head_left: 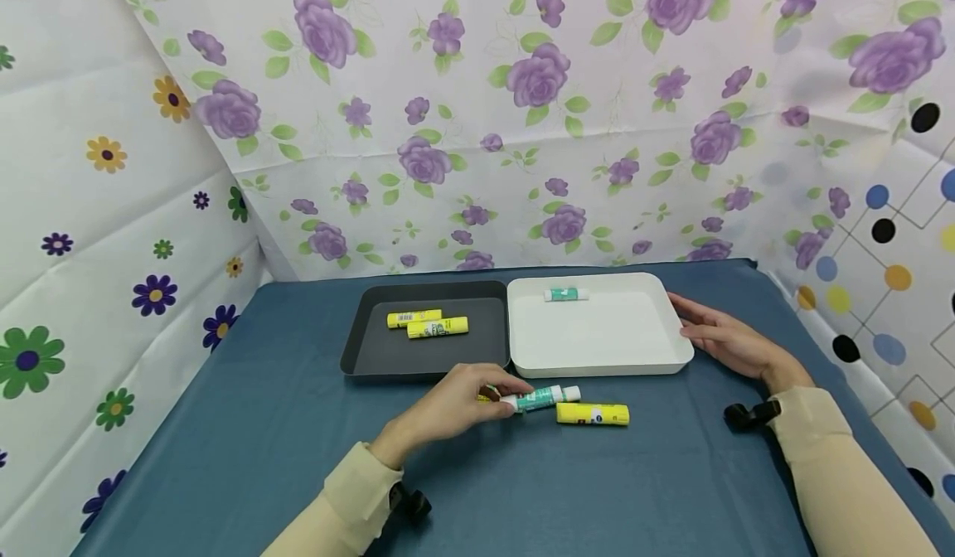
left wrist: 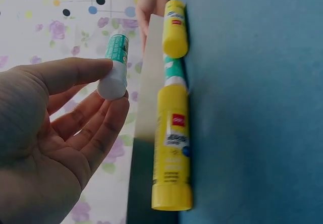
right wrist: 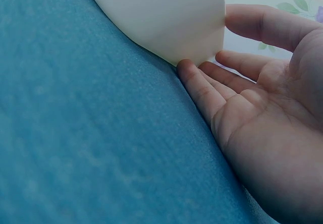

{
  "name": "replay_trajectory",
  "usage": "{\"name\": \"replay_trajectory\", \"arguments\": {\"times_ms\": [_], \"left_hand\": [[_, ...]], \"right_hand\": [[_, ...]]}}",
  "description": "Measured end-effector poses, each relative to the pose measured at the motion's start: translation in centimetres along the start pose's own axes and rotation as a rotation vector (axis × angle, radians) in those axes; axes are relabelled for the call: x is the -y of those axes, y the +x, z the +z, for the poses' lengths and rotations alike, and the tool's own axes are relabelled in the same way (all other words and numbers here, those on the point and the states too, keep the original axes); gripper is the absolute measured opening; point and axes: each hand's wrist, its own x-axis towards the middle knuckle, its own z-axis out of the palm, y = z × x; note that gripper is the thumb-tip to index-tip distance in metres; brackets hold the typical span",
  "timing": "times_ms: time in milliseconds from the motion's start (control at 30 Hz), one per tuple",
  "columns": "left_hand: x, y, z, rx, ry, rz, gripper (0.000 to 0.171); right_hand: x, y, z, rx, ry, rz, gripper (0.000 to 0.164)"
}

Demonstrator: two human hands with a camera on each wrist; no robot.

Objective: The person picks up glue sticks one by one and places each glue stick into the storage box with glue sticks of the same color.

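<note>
My left hand (head_left: pixel 462 404) pinches a green-and-white glue stick (left wrist: pixel 118 52) by its white end, thumb on one side and fingertips on the other. It is held above the table, close to a row of glue sticks. In that row, the left wrist view shows a near yellow glue stick (left wrist: pixel 172 148), a second green one (left wrist: pixel 173 68) and a farther yellow one (left wrist: pixel 174 30). In the head view the hand mostly covers the row's left yellow stick. With extended fingers, my right hand (head_left: pixel 734 346) touches the right side of the white tray (head_left: pixel 597 341).
Left of the white tray, a dark grey tray (head_left: pixel 373 350) holds two yellow glue sticks (head_left: pixel 437 327). One green-and-white glue stick (head_left: pixel 566 294) lies near the white tray's back edge. A blue cloth (head_left: pixel 634 491) covers the table, with patterned sheets behind and beside it.
</note>
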Motion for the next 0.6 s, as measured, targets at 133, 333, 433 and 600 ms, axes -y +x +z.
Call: {"name": "replay_trajectory", "arguments": {"times_ms": [133,333,433,600], "left_hand": [[-0.2,0.3,-0.8,-0.026,0.018,0.016,0.033],[-0.5,0.7,-1.6,-0.042,0.019,0.016,0.033],[-0.5,1.2,-1.9,-0.047,0.017,0.023,0.033],[-0.6,2.2,-2.2,-0.062,0.011,0.035,0.032]], "right_hand": [[0.0,0.0,0.1,-0.001,-0.001,0.0,0.073],[-0.1,-0.1,0.1,0.004,-0.002,0.003,0.073],[0.0,-0.1,0.1,0.009,0.0,0.001,0.073],[0.2,-0.1,0.2,0.001,-0.005,0.002,0.073]]}}
